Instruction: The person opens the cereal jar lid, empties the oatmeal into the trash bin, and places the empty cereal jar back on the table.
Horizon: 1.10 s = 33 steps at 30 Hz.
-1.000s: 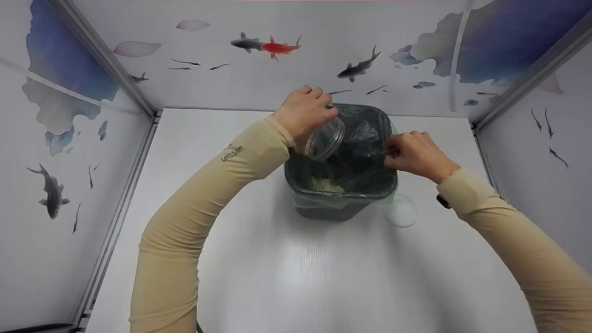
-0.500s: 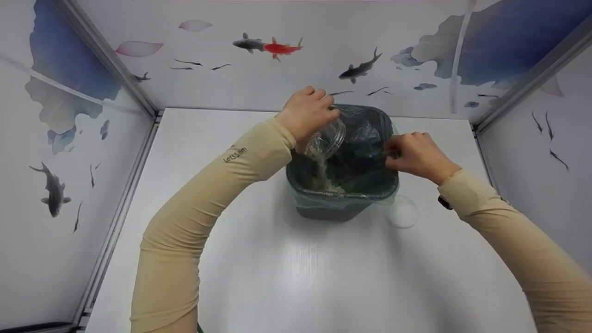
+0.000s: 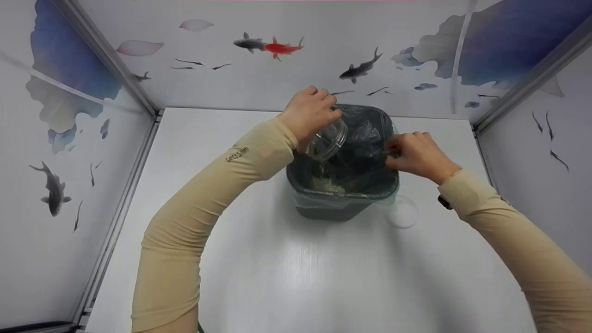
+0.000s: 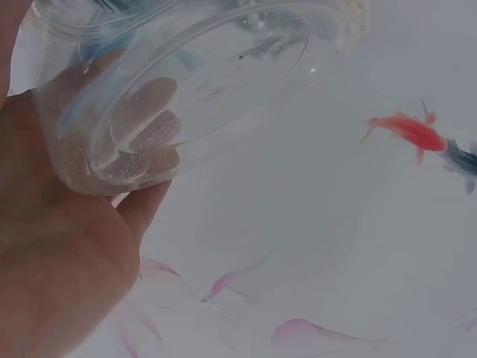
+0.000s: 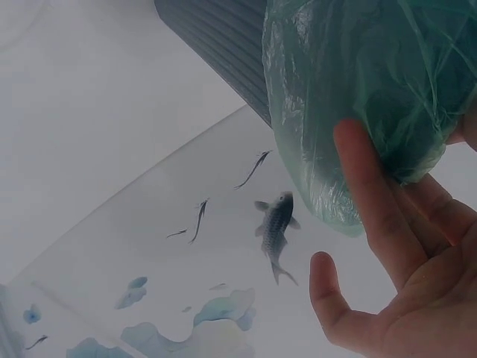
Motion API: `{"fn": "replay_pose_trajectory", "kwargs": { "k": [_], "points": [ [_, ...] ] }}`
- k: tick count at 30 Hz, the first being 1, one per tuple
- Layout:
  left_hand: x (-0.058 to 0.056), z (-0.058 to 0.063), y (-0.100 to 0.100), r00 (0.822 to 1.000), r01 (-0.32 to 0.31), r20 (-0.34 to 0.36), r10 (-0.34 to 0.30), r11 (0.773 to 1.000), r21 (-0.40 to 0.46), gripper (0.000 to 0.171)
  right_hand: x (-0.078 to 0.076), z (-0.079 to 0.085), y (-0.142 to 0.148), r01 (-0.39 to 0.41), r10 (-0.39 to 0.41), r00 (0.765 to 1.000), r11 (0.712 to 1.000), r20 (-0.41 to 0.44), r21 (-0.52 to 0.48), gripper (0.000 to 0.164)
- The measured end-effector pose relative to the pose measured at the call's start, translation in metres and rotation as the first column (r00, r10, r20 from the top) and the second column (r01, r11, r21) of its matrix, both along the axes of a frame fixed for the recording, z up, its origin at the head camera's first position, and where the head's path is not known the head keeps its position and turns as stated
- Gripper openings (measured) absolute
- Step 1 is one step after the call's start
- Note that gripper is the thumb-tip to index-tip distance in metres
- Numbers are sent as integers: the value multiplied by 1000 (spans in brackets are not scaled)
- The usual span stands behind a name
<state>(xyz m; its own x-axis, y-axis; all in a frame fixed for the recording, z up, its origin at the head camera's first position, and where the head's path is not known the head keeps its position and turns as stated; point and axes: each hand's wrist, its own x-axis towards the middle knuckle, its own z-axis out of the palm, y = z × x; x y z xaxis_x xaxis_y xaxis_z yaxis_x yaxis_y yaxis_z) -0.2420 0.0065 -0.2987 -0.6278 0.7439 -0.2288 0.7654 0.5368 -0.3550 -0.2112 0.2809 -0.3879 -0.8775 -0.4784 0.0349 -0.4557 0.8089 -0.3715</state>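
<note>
My left hand [image 3: 311, 113] grips a clear plastic jar [image 3: 331, 141], tipped mouth-down over a grey trash bin [image 3: 328, 212]. In the left wrist view, fingers show through the clear wall of the jar [image 4: 201, 104]. A few pale grains cling near its far end. Inside the bin lies a small heap of pale, grain-like bits [image 3: 328, 185]. A green plastic bag [image 5: 320, 97] lines the bin and folds over its rim. At the right rim, my right hand [image 3: 418, 155] holds the bag's edge, some fingers lying along the plastic.
A clear round lid [image 3: 402, 212] lies on the white table [image 3: 259, 273] just right of the bin. Behind stands a white wall [image 3: 259, 85] printed with fish, and side panels close in the left and right.
Half a second ago a thick stream of pale grains fell from the jar into the bin; now only a thin trickle shows. The jar looks emptier. Both hands have barely moved.
</note>
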Motion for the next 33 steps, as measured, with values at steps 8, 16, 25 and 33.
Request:
{"fn": "replay_pose_trajectory", "kwargs": {
  "k": [8,16,25,33],
  "points": [
    [0,-1,2,1000,11,19,-10,1000,-26,89,0,0,-1,12,-12,1000,1000,-5,11,15],
    [-1,-4,4,1000,4,0,-4,1000,-24,70,1,0,-1,21,-21,1000,1000,-12,15,16],
    [3,-3,7,1000,15,13,-15,999,-51,76,1,-2,0,11,-11,1000,1000,-18,10,16],
    [3,2,7,999,19,30,-17,999,-51,85,2,-1,-1,37,-37,999,999,4,16,15]
  ]
}}
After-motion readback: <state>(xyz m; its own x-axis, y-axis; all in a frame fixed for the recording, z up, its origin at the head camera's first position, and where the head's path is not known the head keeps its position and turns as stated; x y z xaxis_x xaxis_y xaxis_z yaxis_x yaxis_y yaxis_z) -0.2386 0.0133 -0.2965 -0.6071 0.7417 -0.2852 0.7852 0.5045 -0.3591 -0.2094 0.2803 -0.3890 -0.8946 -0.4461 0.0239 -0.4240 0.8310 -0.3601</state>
